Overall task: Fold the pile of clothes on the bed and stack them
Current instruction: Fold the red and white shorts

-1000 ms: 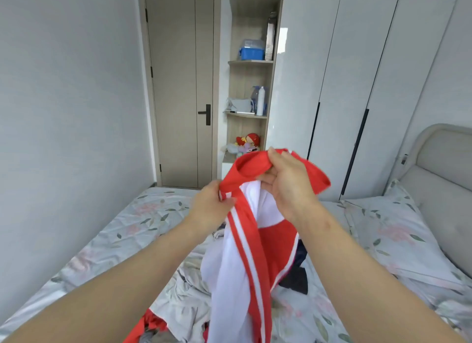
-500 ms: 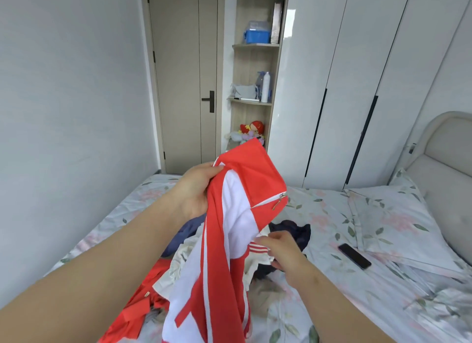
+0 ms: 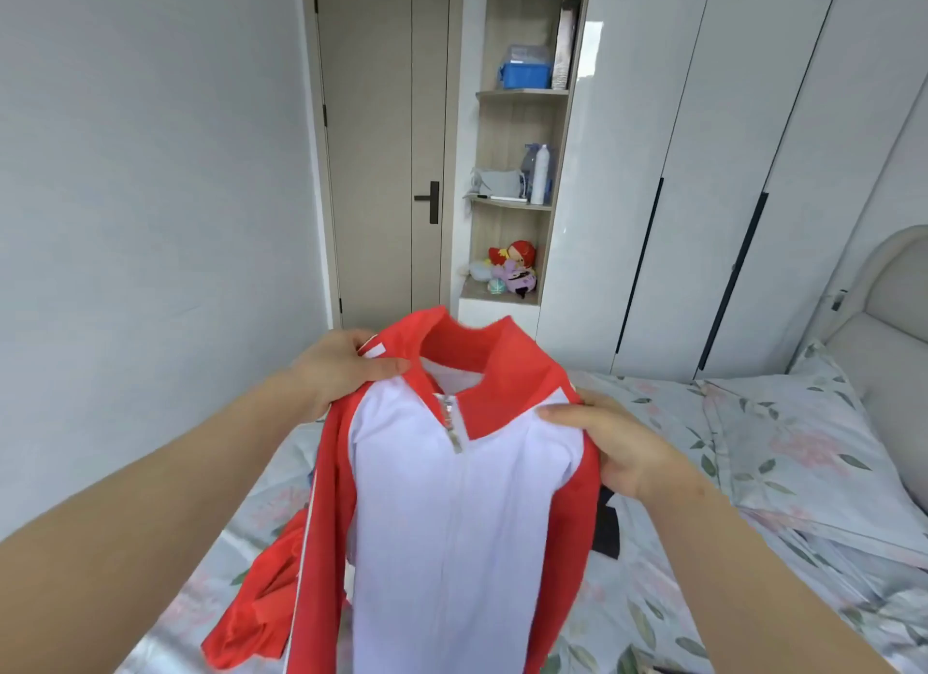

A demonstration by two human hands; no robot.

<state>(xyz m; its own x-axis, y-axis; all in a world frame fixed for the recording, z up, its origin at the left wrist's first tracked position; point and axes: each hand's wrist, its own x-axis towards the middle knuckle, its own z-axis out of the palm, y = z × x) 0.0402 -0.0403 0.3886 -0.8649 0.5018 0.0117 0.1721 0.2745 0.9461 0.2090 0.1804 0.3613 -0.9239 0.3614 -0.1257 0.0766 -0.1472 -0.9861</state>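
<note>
A red and white zip jacket [image 3: 452, 513] hangs upright in front of me, front facing me, collar up and zip closed. My left hand [image 3: 341, 367] grips its left shoulder by the collar. My right hand [image 3: 612, 447] pinches the right shoulder. The jacket's body drops down over the bed [image 3: 678, 598] and hides most of the clothes pile. A red garment [image 3: 261, 603] lies bunched at the lower left beneath it, and a dark piece of clothing [image 3: 605, 528] shows at the jacket's right edge.
The bed has a floral sheet, with a matching pillow [image 3: 803, 437] and padded headboard [image 3: 884, 322] on the right. Behind stand a closed door [image 3: 386, 146], open shelves [image 3: 522, 171] with boxes, bottles and toys, and white wardrobe doors [image 3: 703, 171].
The jacket went from a bunched, twisted bundle to hanging spread by both shoulders. My right hand came up from the hem to the right shoulder; my left hand shifted to the left shoulder.
</note>
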